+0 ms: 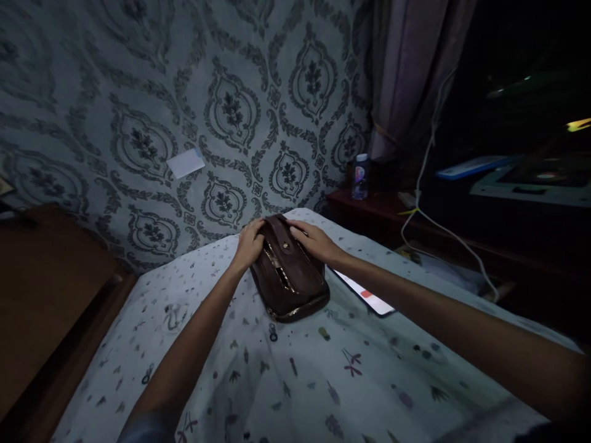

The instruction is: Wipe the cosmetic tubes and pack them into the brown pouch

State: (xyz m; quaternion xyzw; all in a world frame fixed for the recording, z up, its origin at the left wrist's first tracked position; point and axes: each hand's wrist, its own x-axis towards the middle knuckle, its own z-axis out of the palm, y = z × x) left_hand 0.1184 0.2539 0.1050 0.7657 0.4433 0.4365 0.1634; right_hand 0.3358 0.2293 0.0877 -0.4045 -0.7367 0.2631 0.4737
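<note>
1. The white printed sheet spreads widest at the near side; a broad stretch of it lies between the bottom of the view and the brown bag, with the forearms reaching over its two sides.
2. The brown bag lies toward the sheet's far corner, well in from the left edge, its rounded, zip-trimmed end facing near and a zipped slot gaping along its top.
3. Just right of it, a lit-screen device lies between bag and right edge, partly hidden by the right forearm.
4. The left hand bends its fingers over the bag's far left edge; the right hand touches the far right part beside the snapped strap. Whether either grips or merely rests, I cannot tell.
5. Beyond the right edge, a white cable hangs and a bottle stands on a dark red surface.
6. The patterned wall rises behind the far edge.
</note>
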